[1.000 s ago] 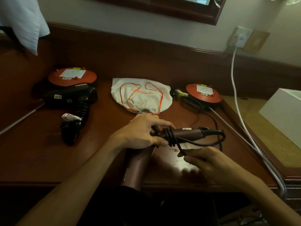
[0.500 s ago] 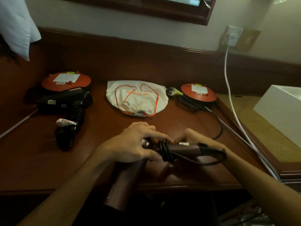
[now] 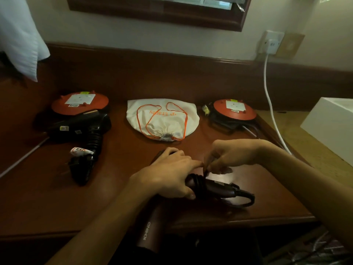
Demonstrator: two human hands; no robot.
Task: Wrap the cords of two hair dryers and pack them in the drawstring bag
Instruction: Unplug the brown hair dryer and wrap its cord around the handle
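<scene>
Near the front edge of the counter (image 3: 191, 222), the left hand (image 3: 168, 178) curls around the handle of a maroon hair dryer (image 3: 152, 230), whose barrel hangs off the edge toward the person. Several dark turns of cord (image 3: 197, 181) already sit on the handle just beside the left fingers, and the right hand (image 3: 229, 157) pinches the cord above those coils; a loop of it bulges out past the handle's end. Judging by its look, the dryer is rigid and fairly weighty, so the handle is the sensible place for a firm grip, while the cord is springy rubber that will likely uncoil if tension drops; it is best held close to the wraps. Behind, a white drawstring bag (image 3: 162, 115) with orange strings lies flat, its mouth gathered closed; being soft and limp, it will need both hands to open. To the left, a black hair dryer (image 3: 80, 127) lies with its cord seemingly already bundled. Two orange cord reels (image 3: 80, 101) (image 3: 235, 109) sit at the back.
</scene>
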